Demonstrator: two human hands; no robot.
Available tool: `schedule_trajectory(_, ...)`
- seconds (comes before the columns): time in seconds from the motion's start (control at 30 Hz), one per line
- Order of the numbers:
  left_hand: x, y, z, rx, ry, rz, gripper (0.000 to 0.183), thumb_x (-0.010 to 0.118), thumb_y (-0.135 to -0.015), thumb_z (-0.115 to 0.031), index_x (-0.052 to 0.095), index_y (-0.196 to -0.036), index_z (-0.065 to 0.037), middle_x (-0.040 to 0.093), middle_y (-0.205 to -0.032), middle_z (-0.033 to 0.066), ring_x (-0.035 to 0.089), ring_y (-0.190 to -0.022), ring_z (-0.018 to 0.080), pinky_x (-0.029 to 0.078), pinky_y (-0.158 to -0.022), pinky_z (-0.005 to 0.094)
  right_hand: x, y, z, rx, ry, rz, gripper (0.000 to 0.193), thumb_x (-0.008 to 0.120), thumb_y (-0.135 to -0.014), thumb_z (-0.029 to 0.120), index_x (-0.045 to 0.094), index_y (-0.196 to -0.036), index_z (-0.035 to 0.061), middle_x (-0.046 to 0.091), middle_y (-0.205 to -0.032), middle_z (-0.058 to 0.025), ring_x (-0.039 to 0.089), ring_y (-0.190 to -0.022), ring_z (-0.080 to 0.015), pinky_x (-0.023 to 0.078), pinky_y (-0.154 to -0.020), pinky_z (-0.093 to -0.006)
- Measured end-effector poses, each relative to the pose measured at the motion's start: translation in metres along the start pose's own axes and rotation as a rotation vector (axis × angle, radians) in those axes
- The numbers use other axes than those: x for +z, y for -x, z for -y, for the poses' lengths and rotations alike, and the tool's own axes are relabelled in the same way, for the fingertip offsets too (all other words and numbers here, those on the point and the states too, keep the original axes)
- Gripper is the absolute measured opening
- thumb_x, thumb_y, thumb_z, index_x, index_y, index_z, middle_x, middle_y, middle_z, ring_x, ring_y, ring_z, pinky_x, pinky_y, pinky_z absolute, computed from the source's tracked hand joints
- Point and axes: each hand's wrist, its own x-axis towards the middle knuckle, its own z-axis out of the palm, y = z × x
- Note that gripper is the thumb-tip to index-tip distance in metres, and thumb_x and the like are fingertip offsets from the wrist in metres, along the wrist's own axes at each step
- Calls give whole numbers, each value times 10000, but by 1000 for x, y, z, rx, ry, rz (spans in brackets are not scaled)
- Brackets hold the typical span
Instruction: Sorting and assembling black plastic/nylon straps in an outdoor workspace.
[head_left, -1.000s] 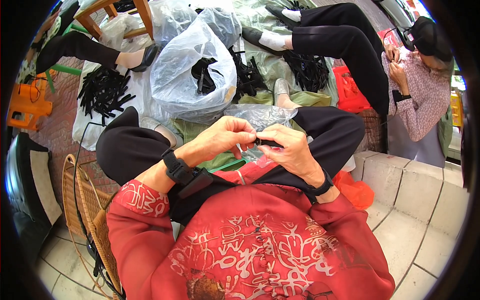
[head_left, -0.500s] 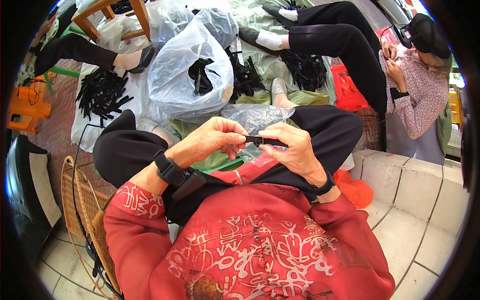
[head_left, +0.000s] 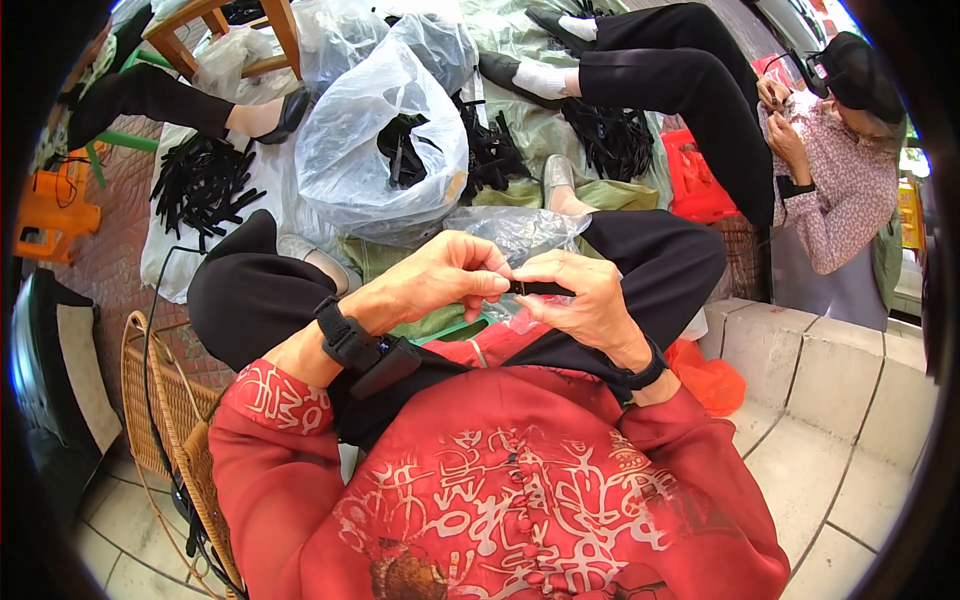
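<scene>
My left hand (head_left: pixel 448 278) and my right hand (head_left: pixel 578 298) meet over my lap and pinch a small black strip (head_left: pixel 535 288) between their fingertips. The strip lies level, one end in each hand. Just beyond the hands a crumpled clear plastic bag (head_left: pixel 510 232) rests on my knees. Both wrists wear black bands, and a black device is strapped to my left forearm.
A big clear bag (head_left: pixel 375 150) holding black strips stands ahead of my knees. Loose piles of black strips (head_left: pixel 200 185) lie on sheeting to the left and further back. A person (head_left: pixel 835 170) sits at the right; other legs stretch in from the top. A wicker chair (head_left: pixel 160 400) is at my left.
My hands have shifted a little lower and closer together, and the black strip is now held level between both sets of fingertips.
</scene>
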Motion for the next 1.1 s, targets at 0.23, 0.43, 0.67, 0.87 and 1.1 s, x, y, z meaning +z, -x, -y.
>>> schedule_trajectory(0.23, 5, 7, 0, -18, -49, -57, 98, 592, -785, -75, 570, -816, 15, 570, -704, 26, 524, -520, 80, 437, -469, 209, 1, 0, -2, -17, -13, 59, 235, 652, -632, 10, 599, -862, 18, 604, -789, -103, 597, -687, -218, 482, -601, -264)
schedule_trajectory(0.43, 3, 6, 3, -17, -156, -127, 82, 591, -782, -58, 579, -806, 19, 584, -722, 35, 523, -525, 80, 440, -461, 206, 5, 0, -1, -37, 27, 84, 237, 644, -639, 9, 583, -868, 6, 593, -808, -108, 592, -693, -233, 483, -604, -273)
schedule_trajectory(0.67, 4, 6, -2, -6, -119, -122, 76, 586, -777, -51, 565, -807, 16, 574, -710, 28, 520, -534, 71, 435, -454, 200, 6, -1, -2, 2, -16, 27, 225, 655, -629, 5, 588, -843, 13, 590, -817, -84, 586, -717, -217, 481, -605, -274)
schedule_trajectory(0.87, 6, 10, 1, 27, -190, -163, 79, 572, -780, -55, 561, -799, 21, 567, -697, 28, 512, -518, 68, 416, -429, 194, 5, -5, -3, -174, 187, -47, 252, 689, -576, 38, 607, -812, 66, 542, -749, -32, 512, -660, -195, 432, -591, -284)
schedule_trajectory(1.1, 6, 8, 4, 26, -290, -177, 78, 559, -778, -55, 555, -791, 22, 545, -667, 19, 497, -504, 68, 404, -423, 196, 12, 3, -3, -143, 199, -65, 226, 696, -577, 68, 599, -782, 60, 550, -707, -42, 513, -620, -212, 424, -558, -291)
